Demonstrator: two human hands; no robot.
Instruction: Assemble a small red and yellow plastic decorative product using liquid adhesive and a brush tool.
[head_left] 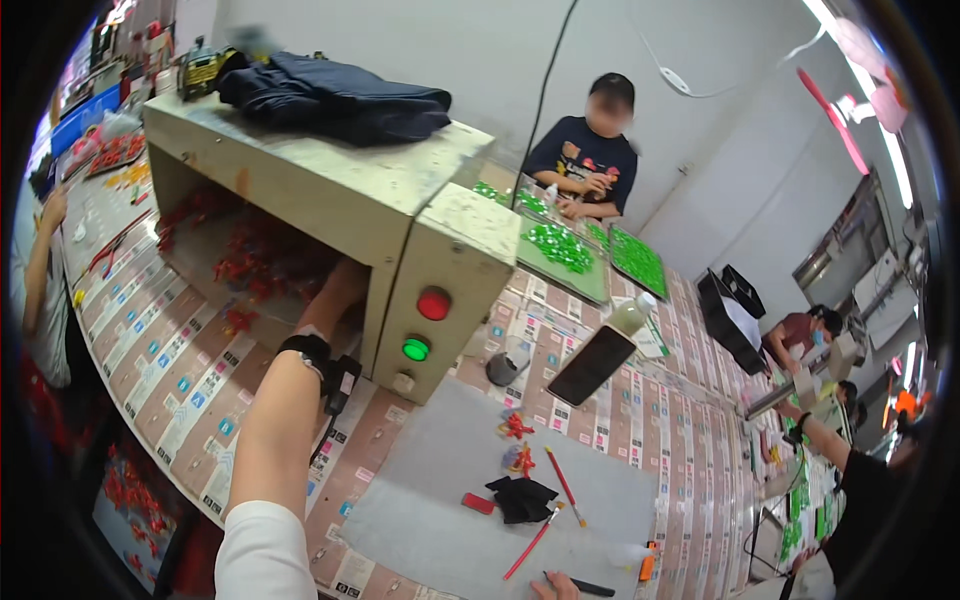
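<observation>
My left arm, white-sleeved with a black wristband, reaches into the opening of a cream metal box machine. My left hand is in its shade, fingers hidden. Nearest to it, small red figures are heaped inside the box. At the bottom edge my right hand, partly cut off, has its fingers closed around a slim black pen-like stick. On the grey mat above that hand lie two red-handled brushes, a crumpled black cloth, a red block and two small red-and-yellow figures.
The box's side panel carries a red button and a green button. Dark clothing lies on top. A phone leans on a bottle beside a dark cup. Trays of green pieces stand before a co-worker.
</observation>
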